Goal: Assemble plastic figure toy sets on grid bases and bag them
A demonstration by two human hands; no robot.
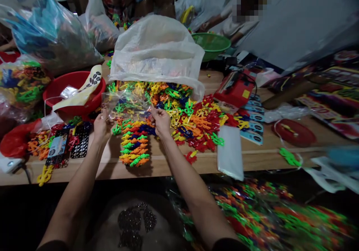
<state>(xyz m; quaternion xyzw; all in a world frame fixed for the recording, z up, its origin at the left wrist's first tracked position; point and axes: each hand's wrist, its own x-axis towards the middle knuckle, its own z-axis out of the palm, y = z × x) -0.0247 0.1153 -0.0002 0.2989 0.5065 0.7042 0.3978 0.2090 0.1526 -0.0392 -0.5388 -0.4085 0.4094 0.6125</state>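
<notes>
Stretched between my two hands is a clear plastic bag (127, 110). My left hand (102, 126) pinches its left edge, and my right hand (161, 122) grips the right edge. Just below the bag, a neat stack of small colourful plastic figures (134, 148) in green, orange, yellow, red and blue lies on the table near its front edge. Behind the bag and to its right spreads a loose heap of the same figures (199, 120), spilling from a large white sack (157, 49). The exact shape of each figure is hard to make out.
A red basin (53, 90) with a sticker strip (84, 88) stands left. To the right are a red machine (234, 90), a pile of flat clear bags (230, 152), blue cards (255, 116) and a red plate (294, 132). Another person (238, 23) works behind a green basin (211, 43).
</notes>
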